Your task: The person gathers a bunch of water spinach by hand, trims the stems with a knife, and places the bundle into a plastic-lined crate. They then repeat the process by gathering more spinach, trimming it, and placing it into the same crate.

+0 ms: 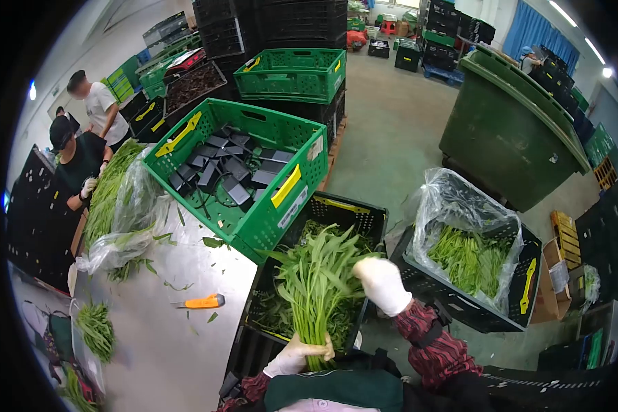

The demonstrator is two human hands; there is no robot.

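Observation:
My left hand (301, 351), in a whitish glove, is wrapped round the lower stems of a bunch of leafy greens (316, 281), held over a black crate (343, 209) that has more leaves inside. My right hand (383, 283), gloved in white, is at the right edge of the bunch by the leaf tips. Its fingers are curled and blurred, and whether they pinch a leaf is too small to tell. An orange knife (204, 301) lies on the metal table (144, 336) at the left.
A green crate (254, 233) of dark devices stands ahead. On the right is a plastic-lined black crate (460, 309) of greens, with a large green bin (508, 130) behind. Two people (103, 110) (75, 161) are at the left beside piled greens (110, 192).

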